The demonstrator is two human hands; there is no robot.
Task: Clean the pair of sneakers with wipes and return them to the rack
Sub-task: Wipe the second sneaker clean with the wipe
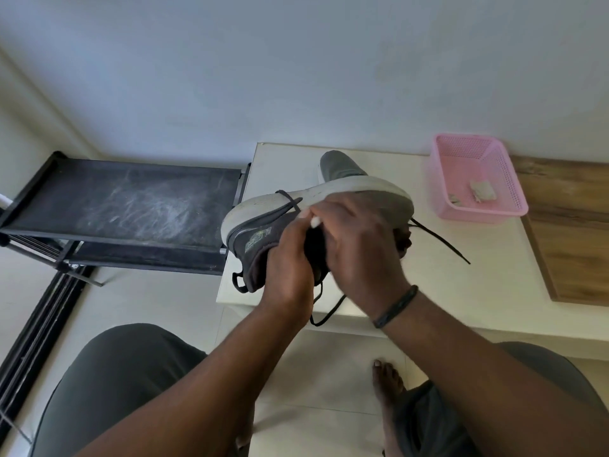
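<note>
A plain pale wall (296,61) is seen across the upper frame. Pale floor tiles (329,374) are laid across the lower centre. A low white table (478,291) is placed right of centre, with a wood-grain panel (570,232) set at the right edge. Soft, even light is cast throughout.

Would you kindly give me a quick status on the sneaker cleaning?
Left hand grips sneaker at the heel, sole up. Right hand presses wipe on its side. Second sneaker on table. Rack top bare.
</note>
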